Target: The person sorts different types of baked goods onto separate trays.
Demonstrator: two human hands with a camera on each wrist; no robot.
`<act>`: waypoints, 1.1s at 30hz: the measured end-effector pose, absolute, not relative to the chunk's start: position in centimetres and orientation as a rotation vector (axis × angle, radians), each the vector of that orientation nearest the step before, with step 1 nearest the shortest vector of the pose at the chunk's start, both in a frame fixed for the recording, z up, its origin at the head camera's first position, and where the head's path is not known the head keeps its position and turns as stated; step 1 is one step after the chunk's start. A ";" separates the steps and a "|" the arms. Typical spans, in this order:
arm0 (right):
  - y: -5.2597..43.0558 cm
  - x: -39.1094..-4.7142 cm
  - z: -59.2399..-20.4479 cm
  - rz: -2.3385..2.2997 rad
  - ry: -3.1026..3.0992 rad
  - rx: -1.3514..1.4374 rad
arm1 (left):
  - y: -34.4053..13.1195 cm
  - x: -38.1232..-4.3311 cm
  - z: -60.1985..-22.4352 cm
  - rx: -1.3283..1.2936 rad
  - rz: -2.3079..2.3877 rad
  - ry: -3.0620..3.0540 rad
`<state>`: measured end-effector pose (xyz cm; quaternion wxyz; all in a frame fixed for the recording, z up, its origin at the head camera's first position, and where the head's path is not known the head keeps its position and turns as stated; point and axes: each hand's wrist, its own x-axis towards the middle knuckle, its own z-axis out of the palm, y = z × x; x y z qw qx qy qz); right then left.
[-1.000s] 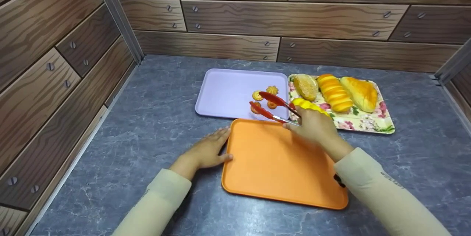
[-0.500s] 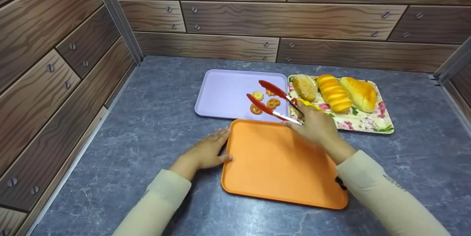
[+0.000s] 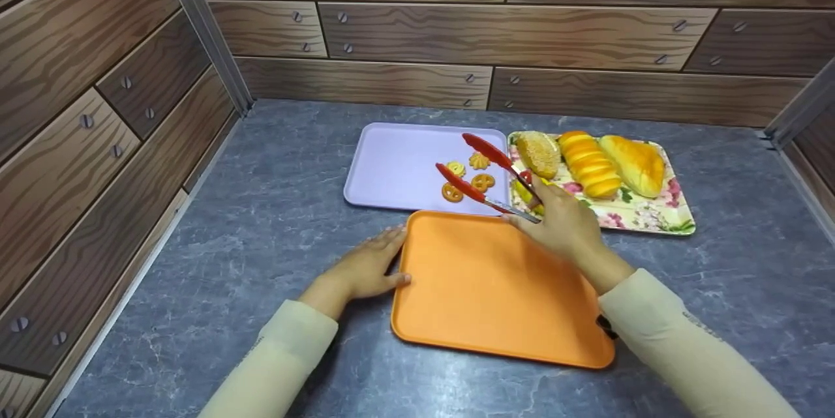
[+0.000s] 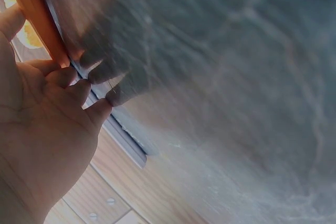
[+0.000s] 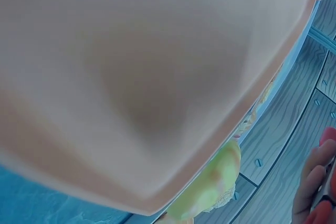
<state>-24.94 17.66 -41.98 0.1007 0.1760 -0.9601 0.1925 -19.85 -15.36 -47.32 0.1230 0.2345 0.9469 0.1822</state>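
My right hand [image 3: 566, 225] grips a pair of red-tipped tongs [image 3: 489, 150] by the handles. The tongs' arms are spread apart with nothing between them, over the right part of the lilac tray [image 3: 398, 164]. Two small pretzels [image 3: 483, 182] and two yellowish cookies [image 3: 479, 160] lie on that tray under the tips. In the right wrist view, the right hand [image 5: 312, 184] shows at the edge. My left hand [image 3: 366, 268] rests at the left rim of the orange tray [image 3: 496, 294], thumb on the rim and fingers extended. The left wrist view shows its palm [image 4: 47, 119].
A floral tray [image 3: 655, 221] stands at the right with a sesame bun [image 3: 539, 154], a ridged loaf [image 3: 590, 164] and a triangular bread [image 3: 634, 167]. A yellow piece [image 3: 524, 197] is partly hidden behind the right hand. Wood-patterned walls [image 3: 404, 33] enclose the table.
The tongs' tips have moved up off the cookies and pretzels and spread wider, leaving those pieces more visible. The right hand has shifted only slightly. The left hand stays in place.
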 end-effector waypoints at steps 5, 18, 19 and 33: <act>18.1 -24.8 -42.0 0.570 -2.839 0.465 | -15.4 -19.8 -47.4 0.689 0.536 2.769; 20.2 -24.6 -42.3 0.594 -2.857 0.270 | -15.2 -19.7 -47.4 0.698 0.539 2.773; 20.5 -24.6 -42.2 0.598 -2.857 0.247 | -15.2 -19.7 -47.4 0.697 0.541 2.773; 24.0 -24.0 -42.0 0.623 -2.849 0.021 | -15.4 -19.7 -47.3 0.706 0.536 2.783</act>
